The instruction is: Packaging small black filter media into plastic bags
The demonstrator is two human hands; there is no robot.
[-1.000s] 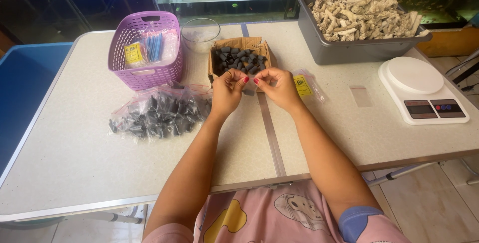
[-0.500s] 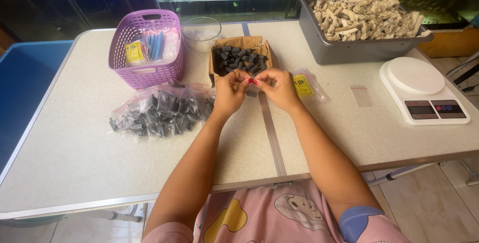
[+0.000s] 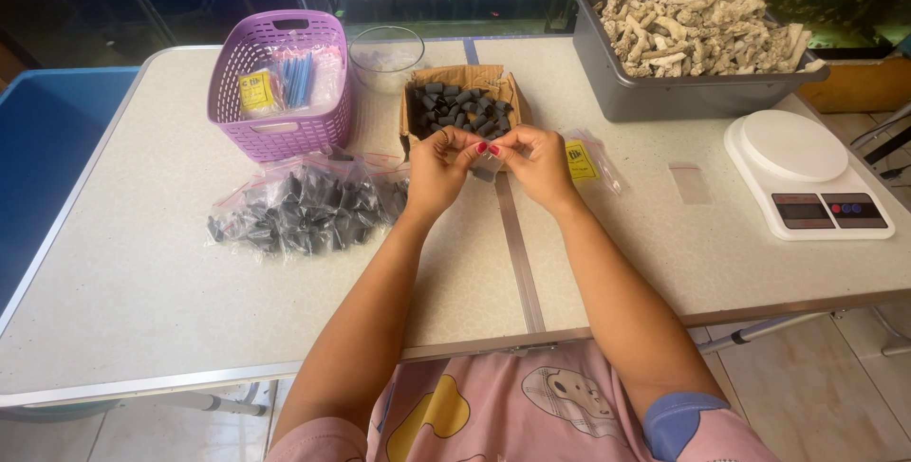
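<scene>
Fish tanks run along the far side, and in front of them a pale counter [image 3: 142,272] carries everything within my reach. Both hands meet just in front of the cardboard box [image 3: 462,78] of dark pieces [image 3: 460,109]. My left hand [image 3: 438,170] and right hand [image 3: 536,163] each have a closed fingertip grip on the same small clear bag [image 3: 486,173], held just above the counter between them. It is small and partly hidden, so I cannot tell whether anything is inside it.

As I judge it, the step in hand is working the mouth of that bag, opening or sealing it; the pinch looks the same either way. What follows calls for a steady hold on one edge while the other grip frees itself, and the box sits close enough to need only a short reach.

To my left lies a heap of filled bags [image 3: 304,206] holding the same dark pieces, with a purple basket [image 3: 275,135] behind it and a glass bowl [image 3: 384,49] beside that. To my right are a yellow-labelled bag [image 3: 584,160], a flat empty bag [image 3: 690,182] and a white scale [image 3: 807,173] — and further back, a grey tub [image 3: 664,92] of pale rubble [image 3: 697,26]
</scene>
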